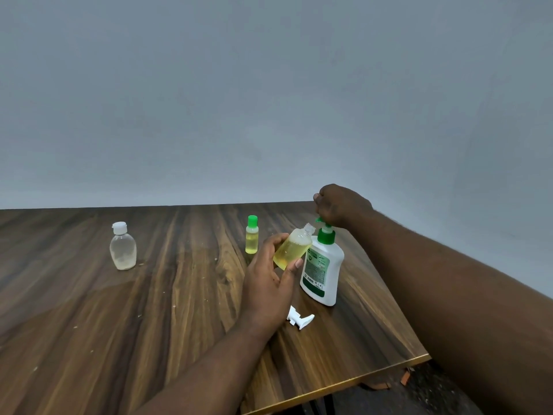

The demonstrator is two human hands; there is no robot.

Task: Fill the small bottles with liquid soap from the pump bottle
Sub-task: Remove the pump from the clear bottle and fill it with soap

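Note:
My left hand (267,283) grips a small clear bottle (294,247) of yellow soap, uncapped and tilted, its open neck just under the green nozzle of the pump bottle (323,269). That white pump bottle stands on the wooden table (149,310). My right hand (341,206) rests on the green pump head, fingers curled over it. A small bottle with a green cap (252,235), holding yellow soap, stands upright behind my left hand. A clear bottle with a white cap (122,247) stands far left.
A white spray cap (300,319) lies on the table near my left wrist, in front of the pump bottle. The table's right edge (419,359) runs close to the pump bottle. A grey wall rises behind the table.

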